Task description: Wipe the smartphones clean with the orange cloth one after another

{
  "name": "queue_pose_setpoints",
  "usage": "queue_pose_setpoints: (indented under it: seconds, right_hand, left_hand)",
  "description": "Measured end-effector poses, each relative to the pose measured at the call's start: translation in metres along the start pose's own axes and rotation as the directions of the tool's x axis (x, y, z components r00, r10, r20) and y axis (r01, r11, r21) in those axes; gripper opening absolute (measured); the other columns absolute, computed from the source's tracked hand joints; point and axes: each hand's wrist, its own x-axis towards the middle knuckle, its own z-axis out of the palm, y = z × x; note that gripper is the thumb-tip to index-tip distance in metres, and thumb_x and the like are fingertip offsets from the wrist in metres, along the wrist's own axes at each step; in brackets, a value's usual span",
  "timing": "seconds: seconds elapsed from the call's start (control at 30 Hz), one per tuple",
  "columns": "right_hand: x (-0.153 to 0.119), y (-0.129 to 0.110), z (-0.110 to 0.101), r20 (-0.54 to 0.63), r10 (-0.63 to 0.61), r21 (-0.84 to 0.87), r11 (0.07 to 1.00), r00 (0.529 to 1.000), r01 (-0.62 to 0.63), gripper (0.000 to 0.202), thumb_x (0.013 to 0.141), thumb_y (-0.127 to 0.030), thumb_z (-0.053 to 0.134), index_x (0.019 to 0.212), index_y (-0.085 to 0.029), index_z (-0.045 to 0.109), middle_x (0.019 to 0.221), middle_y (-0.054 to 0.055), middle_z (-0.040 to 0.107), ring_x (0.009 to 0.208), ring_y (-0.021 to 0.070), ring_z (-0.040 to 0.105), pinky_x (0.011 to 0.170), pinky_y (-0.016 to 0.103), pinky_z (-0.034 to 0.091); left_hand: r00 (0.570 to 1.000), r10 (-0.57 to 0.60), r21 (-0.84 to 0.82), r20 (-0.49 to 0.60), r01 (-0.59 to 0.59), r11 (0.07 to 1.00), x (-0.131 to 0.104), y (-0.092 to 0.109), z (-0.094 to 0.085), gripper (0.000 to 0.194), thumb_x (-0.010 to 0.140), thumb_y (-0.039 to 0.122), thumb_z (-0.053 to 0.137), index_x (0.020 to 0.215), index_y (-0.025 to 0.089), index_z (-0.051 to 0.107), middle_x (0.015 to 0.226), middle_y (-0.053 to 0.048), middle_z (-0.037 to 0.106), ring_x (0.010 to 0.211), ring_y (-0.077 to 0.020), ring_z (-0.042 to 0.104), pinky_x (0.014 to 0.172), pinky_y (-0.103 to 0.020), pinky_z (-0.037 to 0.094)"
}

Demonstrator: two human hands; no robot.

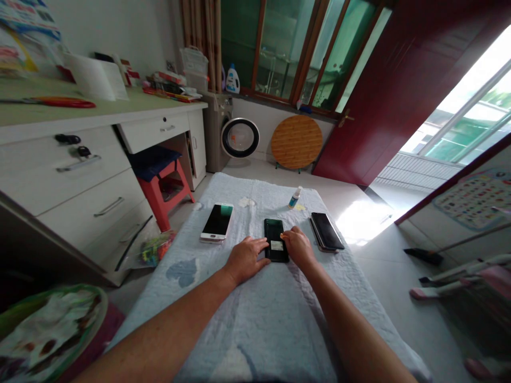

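Note:
A dark smartphone (274, 229) lies on the cloth-covered table in front of me, with a pale label (277, 246) on its lower half. My left hand (248, 258) rests at its left edge, fingers stretched out and thumb apart, touching the side. At the right edge, my right hand (297, 246) is closed in a pinch on a small orange-yellow piece (282, 236), held against the phone; its kind is too small to tell. A white phone (216, 222) lies to the left. To the right, a black phone (327, 231) sits on top of another one.
A small spray bottle (295, 197) stands toward the far side of the light blue cloth (255, 186). Beyond the table are a red stool (167, 186), a washing machine with its door open (240, 138) and a round wooden tabletop (296, 141). A bin (104, 308) stands at lower left.

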Motion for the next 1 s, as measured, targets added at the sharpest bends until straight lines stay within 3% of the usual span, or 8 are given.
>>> queue_pose_setpoints:
  seconds: [0.23, 0.37, 0.5, 0.73, 1.0]
  right_hand:
    - [0.025, -0.018, 0.012, 0.02, 0.015, -0.047, 0.999, 1.0, -0.014, 0.029, 0.093, -0.028, 0.043, 0.087, -0.021, 0.071, 0.094, 0.005, 0.058, 0.074, 0.0131, 0.053, 0.063, 0.024, 0.033]
    - [0.024, -0.028, 0.018, 0.01, -0.059, -0.028, 0.998, 0.998, 0.059, 0.03, 0.094, -0.031, 0.042, 0.089, -0.023, 0.071, 0.093, 0.004, 0.058, 0.074, 0.0132, 0.052, 0.06, 0.024, 0.032]
    - [0.021, -0.032, 0.018, -0.006, -0.161, 0.01, 0.987, 0.987, 0.161, 0.028, 0.093, -0.029, 0.044, 0.093, -0.024, 0.072, 0.094, 0.005, 0.058, 0.077, 0.0141, 0.052, 0.065, 0.024, 0.035]
    - [-0.004, -0.034, 0.012, 0.04, -0.322, 0.151, 0.938, 0.946, 0.313, 0.025, 0.088, -0.016, 0.05, 0.088, -0.023, 0.073, 0.092, 0.003, 0.058, 0.081, 0.0136, 0.053, 0.073, 0.022, 0.04]
    - [-0.032, -0.026, -0.003, 0.025, -0.343, 0.219, 0.919, 0.939, 0.329, 0.024, 0.088, -0.014, 0.052, 0.093, -0.023, 0.074, 0.09, 0.004, 0.06, 0.085, 0.015, 0.054, 0.079, 0.024, 0.042]
  left_hand:
    - [0.997, -0.023, -0.074, -0.074, 0.018, 0.997, 0.0, -0.002, 0.004, 0.062, 0.073, 0.032, 0.072, 0.129, 0.02, 0.048, 0.13, -0.009, 0.056, 0.121, -0.0263, 0.052, 0.102, -0.04, 0.042]
    - [0.994, -0.016, -0.101, -0.107, 0.005, 0.995, 0.0, -0.003, 0.007, 0.078, 0.072, 0.031, 0.071, 0.138, 0.018, 0.031, 0.14, -0.014, 0.045, 0.131, -0.0265, 0.042, 0.107, -0.042, 0.038]
    - [0.992, -0.004, -0.122, -0.128, -0.012, 0.992, 0.0, -0.004, 0.008, 0.083, 0.072, 0.031, 0.069, 0.141, 0.019, 0.024, 0.143, -0.015, 0.041, 0.133, -0.0271, 0.041, 0.107, -0.042, 0.038]
    - [0.992, -0.014, -0.115, -0.129, -0.001, 0.993, 0.0, -0.006, 0.011, 0.085, 0.071, 0.03, 0.069, 0.142, 0.019, 0.024, 0.144, -0.014, 0.04, 0.133, -0.0273, 0.041, 0.108, -0.042, 0.038]
    - [0.995, -0.023, -0.086, -0.094, 0.015, 0.996, 0.0, -0.004, 0.008, 0.078, 0.076, 0.035, 0.064, 0.142, 0.02, 0.025, 0.145, -0.014, 0.04, 0.133, -0.0267, 0.041, 0.109, -0.042, 0.036]
